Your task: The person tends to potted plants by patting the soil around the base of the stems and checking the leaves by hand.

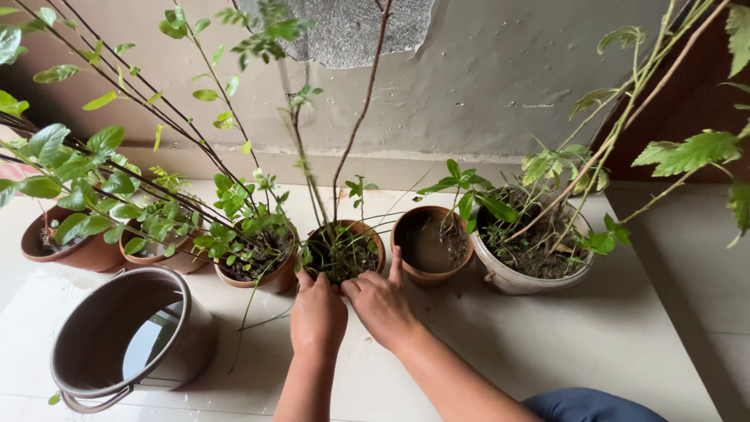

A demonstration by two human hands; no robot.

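Down low, a grey bucket point(125, 337) with water in it stands on the pale tiled floor point(547, 344), off to the left. Both arms reach forward: left hand point(317, 314) and right hand point(380, 306) side by side, fingers curled against the near wall of the small terracotta pot point(344, 252). How firm each grip is, I cannot tell. The pot stands mid-row, a brown pot point(430, 244) just right, leafy pots left, against the grey wall point(484, 86).
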